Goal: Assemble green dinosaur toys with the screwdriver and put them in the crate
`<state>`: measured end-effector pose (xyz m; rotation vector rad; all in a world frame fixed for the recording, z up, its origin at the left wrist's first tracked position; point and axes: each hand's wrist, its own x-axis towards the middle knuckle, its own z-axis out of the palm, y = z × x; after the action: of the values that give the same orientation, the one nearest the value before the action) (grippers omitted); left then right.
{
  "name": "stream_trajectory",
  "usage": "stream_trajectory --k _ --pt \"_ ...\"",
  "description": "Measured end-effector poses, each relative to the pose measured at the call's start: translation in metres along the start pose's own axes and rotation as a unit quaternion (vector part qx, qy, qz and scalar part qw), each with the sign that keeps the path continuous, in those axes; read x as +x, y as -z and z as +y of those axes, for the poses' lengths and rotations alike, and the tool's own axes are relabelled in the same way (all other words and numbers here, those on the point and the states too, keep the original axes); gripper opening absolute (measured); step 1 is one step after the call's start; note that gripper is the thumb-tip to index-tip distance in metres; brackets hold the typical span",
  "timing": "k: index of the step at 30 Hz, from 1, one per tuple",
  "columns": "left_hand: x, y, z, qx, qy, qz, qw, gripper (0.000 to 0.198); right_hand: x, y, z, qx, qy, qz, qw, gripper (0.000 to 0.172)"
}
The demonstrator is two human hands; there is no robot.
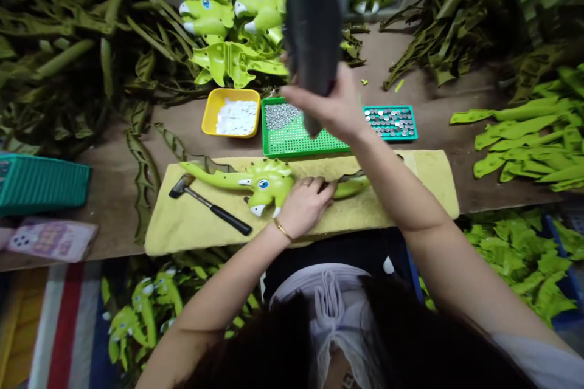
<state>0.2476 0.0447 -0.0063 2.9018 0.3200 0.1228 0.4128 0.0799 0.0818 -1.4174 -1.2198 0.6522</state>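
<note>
Green dinosaur toy (264, 182) flat on the yellow towel (182, 228) at the near edge of the table, head end toward the hammer (210, 205), tail end passing under the right forearm. Pinned by left hand (303, 203): fingers (322, 187) bent over the body just behind the frilled head, tips at the far edge, palm on top. No view of the thumb, so can't say whether wrapped round or merely pressed down. Looks like thin moulded plastic, probably hollow: light, fairly stiff, glossy and likely slick in the fingers, with the towel underneath good for friction. Probably weakest at the thin horn tips and tail. Safest taken across the broad body behind the head, about where held now. Right hand (337, 106) raised above the green tray (301, 143) of small screws, fist closed round a dark grey power driver (314, 24), blurred, lower end just over that tray, well clear of the toy. Driver judged heavier, rigid, matte; one-hand wrap adequate. Beyond the towel, side by side: yellow tray (207, 112) of white bits, green tray, teal tray (414, 134) of metal discs. More green heads (237, 12) heaped behind, and loose green parts (538, 140) off to the right, well apart from both hands.
</note>
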Motion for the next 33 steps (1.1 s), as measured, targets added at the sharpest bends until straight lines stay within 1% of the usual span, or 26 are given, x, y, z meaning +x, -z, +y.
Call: stream_trajectory --k 2,4,5,6,8,10,13,16,18,20,22,23,25,27,28,29,31,32,33 --pt "-0.006 0.002 -0.013 0.017 0.023 0.015 0.999 0.040 -0.001 0.021 0.018 -0.010 0.013 0.097 0.995 0.053" --pt "-0.009 0.002 -0.022 0.020 0.039 0.027 0.999 0.041 0.001 0.032 0.043 -0.014 0.032 0.200 0.979 0.051" --pt "-0.009 0.001 -0.025 0.016 0.043 0.033 0.998 0.041 0.002 0.035 0.055 -0.012 0.032 0.236 0.971 0.053" --pt "-0.008 -0.001 -0.026 0.009 0.046 0.038 0.998 0.041 0.003 0.035 0.065 -0.009 0.026 0.254 0.967 0.055" --pt "-0.007 -0.003 -0.025 -0.006 0.054 0.051 0.997 0.040 0.003 0.032 0.082 -0.007 0.003 0.251 0.968 0.061" --pt "-0.006 -0.005 -0.024 -0.016 0.059 0.066 0.996 0.039 0.003 0.028 0.091 -0.017 -0.012 0.250 0.968 0.064" --pt "-0.006 -0.007 -0.024 -0.016 0.054 0.089 0.994 0.038 0.003 0.026 0.096 -0.048 -0.005 0.314 0.948 0.062" --pt "-0.007 -0.008 -0.026 -0.016 0.049 0.106 0.993 0.037 0.005 0.028 0.100 -0.049 0.025 0.343 0.938 0.060" --pt "-0.007 -0.009 -0.026 -0.015 0.044 0.121 0.992 0.036 0.007 0.028 0.104 -0.008 0.058 0.350 0.935 0.058" --pt "-0.006 -0.010 -0.026 -0.011 0.039 0.137 0.990 0.035 0.008 0.027 0.108 0.038 0.090 0.366 0.925 0.054" --pt "-0.006 -0.010 -0.026 -0.010 0.039 0.143 0.989 0.035 0.009 0.026 0.112 0.056 0.107 0.376 0.919 0.053" --pt "-0.006 -0.010 -0.025 -0.010 0.040 0.142 0.989 0.035 0.009 0.025 0.114 0.052 0.107 0.372 0.921 0.053" --pt "-0.007 -0.010 -0.025 -0.012 0.043 0.139 0.989 0.035 0.011 0.026 0.114 0.034 0.096 0.341 0.934 0.051" --pt "-0.007 -0.010 -0.026 -0.012 0.045 0.140 0.989 0.034 0.011 0.028 0.106 0.035 0.101 0.321 0.941 0.047" --pt "-0.007 -0.010 -0.026 -0.010 0.045 0.142 0.989 0.034 0.009 0.030 0.098 0.052 0.120 0.329 0.935 0.044" --pt "-0.007 -0.010 -0.026 -0.007 0.044 0.144 0.989 0.034 0.006 0.032 0.088 0.076 0.148 0.346 0.923 0.040" --pt "-0.006 -0.011 -0.026 -0.001 0.038 0.151 0.988 0.034 -0.006 0.035 0.065 0.129 0.209 0.379 0.892 0.028" --pt "-0.006 -0.011 -0.027 0.002 0.036 0.155 0.987 0.034 -0.016 0.036 0.054 0.147 0.230 0.383 0.883 0.021" --pt "-0.005 -0.011 -0.027 0.005 0.035 0.158 0.987 0.034 -0.028 0.036 0.046 0.155 0.240 0.375 0.882 0.015"
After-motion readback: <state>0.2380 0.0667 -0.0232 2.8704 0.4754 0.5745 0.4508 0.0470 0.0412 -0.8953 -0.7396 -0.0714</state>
